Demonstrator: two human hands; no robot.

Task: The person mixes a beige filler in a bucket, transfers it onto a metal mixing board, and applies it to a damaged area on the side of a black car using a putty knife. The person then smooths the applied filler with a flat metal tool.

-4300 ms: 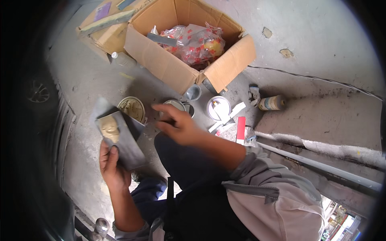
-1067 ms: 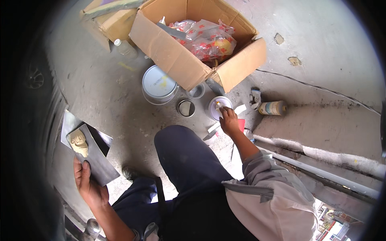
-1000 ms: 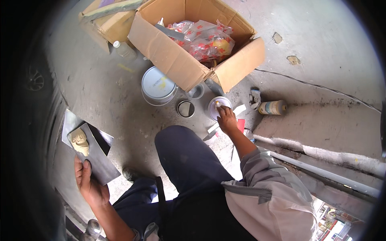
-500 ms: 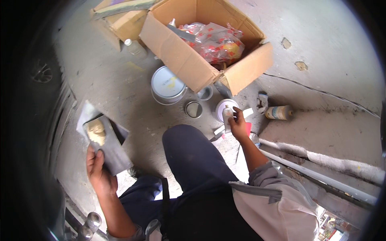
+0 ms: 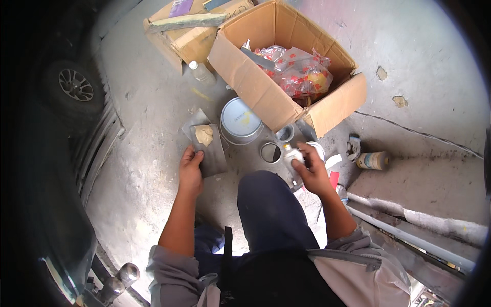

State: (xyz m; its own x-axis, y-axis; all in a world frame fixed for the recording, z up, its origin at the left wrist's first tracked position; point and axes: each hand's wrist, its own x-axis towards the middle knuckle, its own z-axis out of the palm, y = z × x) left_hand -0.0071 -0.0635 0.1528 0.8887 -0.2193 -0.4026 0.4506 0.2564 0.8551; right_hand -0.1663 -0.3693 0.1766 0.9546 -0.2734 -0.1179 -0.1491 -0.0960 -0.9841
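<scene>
My left hand (image 5: 190,174) is closed round the near left side of a flat grey plate (image 5: 215,162), thumb on top. A lump of beige putty (image 5: 204,135) lies on the plate's far part. Behind it, a second thin grey sheet (image 5: 192,122) sticks out to the far left. My right hand (image 5: 314,174) grips a small whitish tube (image 5: 292,155) with a yellowish tip pointing away from me. Just left of the tube stands a small round tin (image 5: 270,152). A pale round can (image 5: 318,149) is partly hidden behind my right hand.
A large lidded can (image 5: 240,117) stands beside a cardboard box (image 5: 258,84) holding a red-patterned plastic bag (image 5: 307,74). Left of these is a white-capped bottle (image 5: 202,74). A cylindrical container (image 5: 372,160) lies at right, near a cable (image 5: 414,127). A car wheel (image 5: 75,84) shows far left.
My left hand has carried the putty plate rightward, close to the large can. The tube in my right hand now tilts more to the left. My view has shifted left.
</scene>
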